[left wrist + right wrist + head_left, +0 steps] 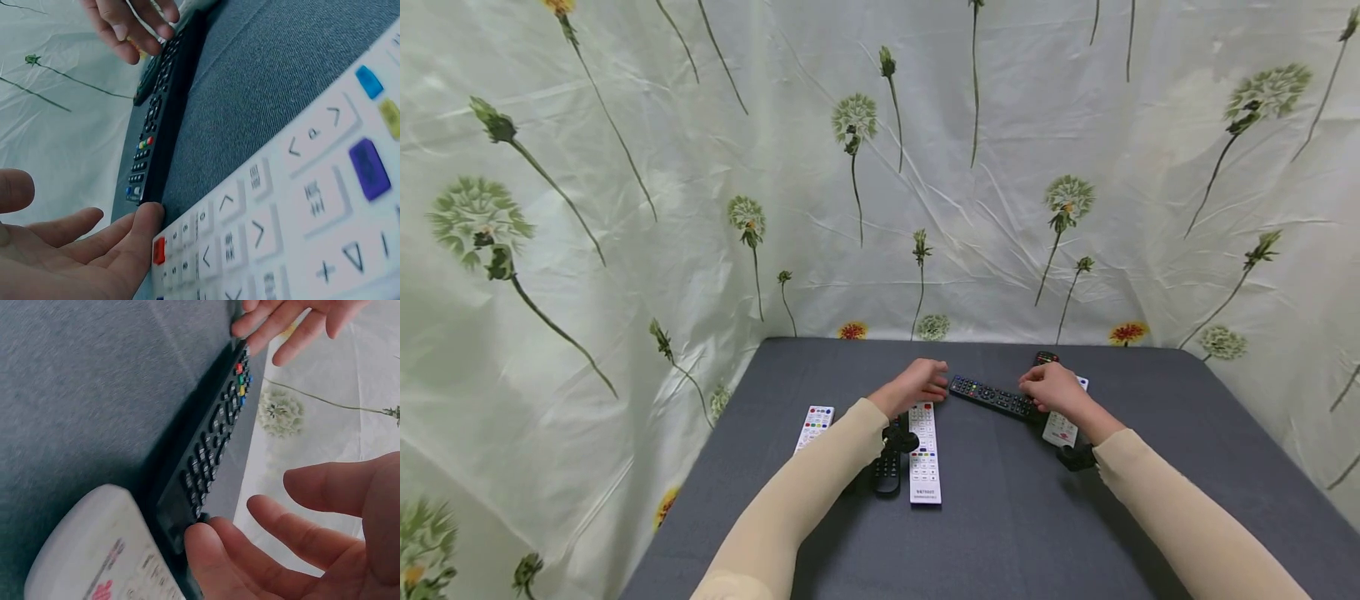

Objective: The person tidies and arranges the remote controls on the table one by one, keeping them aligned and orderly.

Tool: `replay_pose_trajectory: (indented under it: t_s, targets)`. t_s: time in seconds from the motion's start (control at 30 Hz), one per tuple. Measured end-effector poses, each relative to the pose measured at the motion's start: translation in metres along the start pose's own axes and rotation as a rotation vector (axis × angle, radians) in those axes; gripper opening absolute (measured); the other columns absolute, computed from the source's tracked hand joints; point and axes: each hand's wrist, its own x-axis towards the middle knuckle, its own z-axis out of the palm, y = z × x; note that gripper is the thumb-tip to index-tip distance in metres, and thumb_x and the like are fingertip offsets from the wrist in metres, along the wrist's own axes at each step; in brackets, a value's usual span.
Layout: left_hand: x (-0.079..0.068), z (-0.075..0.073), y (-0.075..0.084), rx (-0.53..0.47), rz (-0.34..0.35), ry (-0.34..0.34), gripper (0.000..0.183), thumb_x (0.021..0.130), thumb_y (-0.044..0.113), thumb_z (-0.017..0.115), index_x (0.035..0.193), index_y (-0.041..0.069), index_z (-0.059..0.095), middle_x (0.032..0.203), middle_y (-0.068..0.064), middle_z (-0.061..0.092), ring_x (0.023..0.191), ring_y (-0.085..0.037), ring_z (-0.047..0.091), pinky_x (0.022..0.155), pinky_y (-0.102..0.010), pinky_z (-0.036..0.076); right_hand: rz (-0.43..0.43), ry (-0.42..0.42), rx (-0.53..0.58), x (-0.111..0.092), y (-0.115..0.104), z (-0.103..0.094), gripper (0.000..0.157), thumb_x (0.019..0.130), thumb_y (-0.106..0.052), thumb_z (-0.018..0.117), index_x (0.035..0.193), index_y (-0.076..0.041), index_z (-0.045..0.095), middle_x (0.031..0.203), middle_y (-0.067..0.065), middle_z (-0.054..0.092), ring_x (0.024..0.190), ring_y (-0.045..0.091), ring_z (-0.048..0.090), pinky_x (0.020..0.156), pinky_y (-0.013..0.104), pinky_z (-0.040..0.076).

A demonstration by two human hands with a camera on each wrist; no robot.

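A black remote control (991, 397) with coloured buttons lies slantwise on the dark grey table between the hands. My left hand (921, 383) is at its left end, fingers loosely bent, over the top of a long white remote (925, 467). In the left wrist view one left fingertip is at the near end of the black remote (153, 119), with no grip visible. My right hand (1054, 388) is at the other end, above a smaller white remote (1062, 431). In the right wrist view its thumb and fingers stand apart, one fingertip beside the black remote (215, 437).
Behind the right hand shows the top of another black remote (1045, 357). Left of the long white remote lie a black remote (887, 475), partly under the left wrist, and a white one (815, 422). A flower-printed curtain (1000, 208) hangs behind the table (1000, 533).
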Motion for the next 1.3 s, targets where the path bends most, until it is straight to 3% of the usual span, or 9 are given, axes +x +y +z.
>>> replay_pose_trajectory:
  t_s: [0.17,0.43,0.7,1.13,1.3]
  targets:
    - [0.006,0.006,0.001,-0.006,0.001,-0.001,0.051,0.107,0.027,0.048,0.150,0.001,0.043,0.140,-0.028,0.052,0.116,-0.036,0.062,0.092,-0.040,0.055,-0.050,0.006,-0.098,-0.003,0.006,-0.001,0.032,0.099,-0.013,0.061,0.124,0.007,0.065,0.111,0.023,0.067,0.084,0.030,0.067,0.070,0.044,0.058]
    - [0.008,0.008,0.002,-0.002,0.000,0.038,0.045,0.106,0.025,0.050,0.143,0.000,0.052,0.131,-0.024,0.060,0.106,-0.031,0.066,0.087,-0.038,0.057,-0.137,-0.002,-0.247,-0.003,0.015,0.004,0.040,0.085,-0.012,0.078,0.120,0.006,0.068,0.102,0.021,0.070,0.088,0.034,0.067,0.070,0.047,0.055]
    - [0.011,0.007,0.000,-0.021,0.003,0.061,0.041,0.104,0.023,0.054,0.135,-0.003,0.058,0.115,-0.019,0.065,0.099,-0.030,0.068,0.085,-0.037,0.058,-0.141,0.010,-0.290,-0.003,0.021,0.009,0.042,0.081,-0.008,0.081,0.119,0.005,0.070,0.104,0.023,0.069,0.094,0.037,0.066,0.074,0.050,0.056]
    - [0.015,0.009,-0.008,-0.082,0.035,0.136,0.040,0.097,0.010,0.064,0.131,-0.009,0.058,0.106,-0.018,0.067,0.089,-0.028,0.070,0.083,-0.036,0.059,-0.155,0.005,-0.310,-0.001,0.025,0.015,0.043,0.081,-0.009,0.083,0.120,0.002,0.070,0.110,0.026,0.068,0.101,0.041,0.064,0.078,0.053,0.055]
    - [0.015,0.009,-0.011,-0.125,0.056,0.170,0.028,0.093,-0.004,0.064,0.120,-0.011,0.066,0.114,-0.021,0.068,0.085,-0.026,0.070,0.081,-0.036,0.059,-0.178,0.023,-0.303,0.001,0.028,0.017,0.043,0.080,-0.009,0.083,0.119,0.000,0.070,0.108,0.023,0.068,0.097,0.037,0.065,0.075,0.050,0.055]
